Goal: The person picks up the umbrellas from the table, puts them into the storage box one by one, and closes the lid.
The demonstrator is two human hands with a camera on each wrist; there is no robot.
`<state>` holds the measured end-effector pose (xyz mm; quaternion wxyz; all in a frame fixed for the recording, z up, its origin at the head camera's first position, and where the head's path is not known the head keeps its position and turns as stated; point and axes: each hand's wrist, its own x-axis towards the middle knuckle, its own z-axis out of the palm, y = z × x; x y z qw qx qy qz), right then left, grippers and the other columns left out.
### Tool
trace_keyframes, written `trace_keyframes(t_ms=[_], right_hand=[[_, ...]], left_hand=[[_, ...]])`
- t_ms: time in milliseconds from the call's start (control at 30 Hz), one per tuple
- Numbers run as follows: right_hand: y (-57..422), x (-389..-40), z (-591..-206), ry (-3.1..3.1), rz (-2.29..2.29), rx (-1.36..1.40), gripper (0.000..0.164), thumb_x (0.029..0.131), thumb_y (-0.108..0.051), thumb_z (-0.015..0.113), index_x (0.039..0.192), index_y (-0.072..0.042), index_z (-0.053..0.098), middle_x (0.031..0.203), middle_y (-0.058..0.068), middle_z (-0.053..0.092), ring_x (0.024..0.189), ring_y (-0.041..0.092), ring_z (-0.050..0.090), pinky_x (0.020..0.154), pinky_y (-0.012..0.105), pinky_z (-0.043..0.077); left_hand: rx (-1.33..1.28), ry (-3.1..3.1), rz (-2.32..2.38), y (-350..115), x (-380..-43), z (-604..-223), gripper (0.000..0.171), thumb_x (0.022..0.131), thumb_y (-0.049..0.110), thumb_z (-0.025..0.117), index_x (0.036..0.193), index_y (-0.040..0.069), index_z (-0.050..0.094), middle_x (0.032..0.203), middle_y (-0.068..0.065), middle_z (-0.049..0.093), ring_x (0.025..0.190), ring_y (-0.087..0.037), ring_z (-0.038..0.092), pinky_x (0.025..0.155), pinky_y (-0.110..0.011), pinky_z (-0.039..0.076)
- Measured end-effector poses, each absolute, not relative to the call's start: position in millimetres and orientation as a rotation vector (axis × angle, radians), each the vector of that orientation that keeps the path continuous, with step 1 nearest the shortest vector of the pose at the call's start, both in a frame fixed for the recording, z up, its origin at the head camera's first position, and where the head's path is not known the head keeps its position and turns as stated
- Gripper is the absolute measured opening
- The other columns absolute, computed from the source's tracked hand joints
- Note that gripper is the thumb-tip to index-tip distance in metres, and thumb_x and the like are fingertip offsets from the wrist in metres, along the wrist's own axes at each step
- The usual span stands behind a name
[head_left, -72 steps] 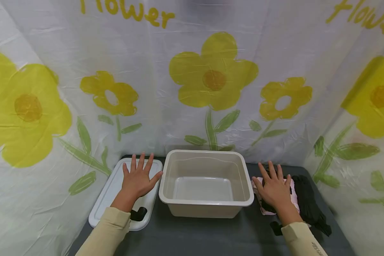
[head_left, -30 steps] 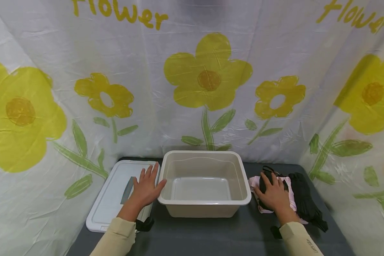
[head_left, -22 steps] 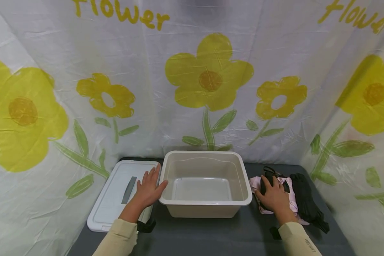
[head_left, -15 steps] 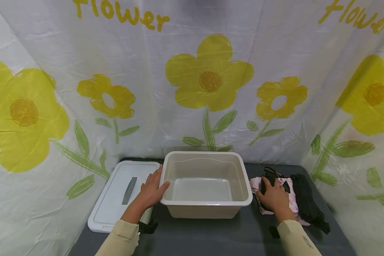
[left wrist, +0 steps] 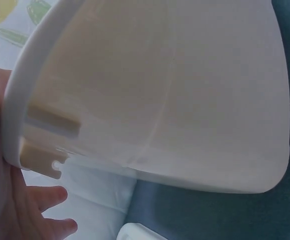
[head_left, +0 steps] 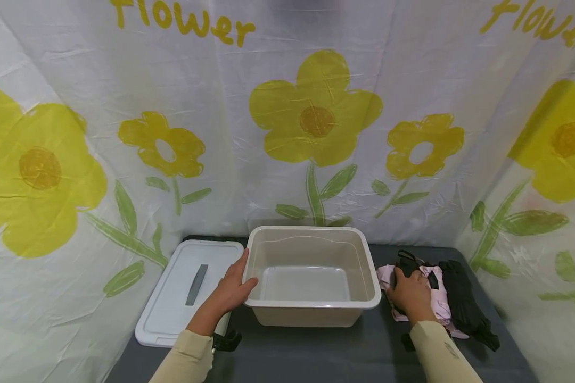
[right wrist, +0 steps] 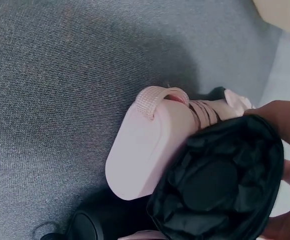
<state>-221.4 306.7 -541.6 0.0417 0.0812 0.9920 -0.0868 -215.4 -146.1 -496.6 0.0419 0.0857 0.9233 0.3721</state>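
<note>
A beige plastic bin (head_left: 311,304) stands mid-table. My left hand (head_left: 227,287) holds its left rim, thumb over the edge. In the left wrist view, fingers (left wrist: 47,197) of that hand show below the rim on the outer side. To the right of the bin, my right hand (head_left: 410,295) grips a folded black umbrella (right wrist: 209,185), whose strap loop points away at the far end. The hand covers part of it. Under and beside it lies a pink umbrella (right wrist: 140,145) with a flat handle and wrist strap. Another folded black umbrella (head_left: 467,303) lies farther right.
A white lid (head_left: 172,298) with a grey handle (head_left: 197,284) lies left of the bin, close to my left forearm. All of it sits on a dark grey tabletop (head_left: 306,356). Behind hangs a white curtain (head_left: 235,138) printed with yellow flowers.
My left hand has moved right from above the lid onto the bin's rim. My right hand has come down from spread fingers to a grip on the black umbrella.
</note>
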Motion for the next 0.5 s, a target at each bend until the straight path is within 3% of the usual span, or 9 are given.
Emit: trace_keyframes(t_ms=[267,500], right_hand=[[305.0,-226.2,-541.1,3.010,-0.258,0.277,0.055,0.088,-0.023,0.059,0.136,-0.001,0.047,0.127,0.052,0.031,0.117,0.068,0.033,0.090,0.073,0.035],[309.0,-225.4,-538.6,3.018,-0.381,0.282,0.058,0.086,-0.025,0.060,0.139,-0.006,0.047,0.129,0.044,0.039,0.119,0.063,0.037,0.088,0.073,0.037]], left_hand=[[0.264,2.625,1.415,-146.7,-218.7,-505.6,0.080,0.090,0.008,0.044,0.157,0.017,0.002,0.162,-0.017,0.013,0.142,-0.038,0.030,0.105,-0.058,0.033],[0.226,2.598,1.428,-147.7,-217.5,-506.5,0.081,0.088,0.008,0.043,0.158,0.020,0.003,0.160,-0.021,0.018,0.136,-0.040,0.038,0.099,-0.057,0.039]])
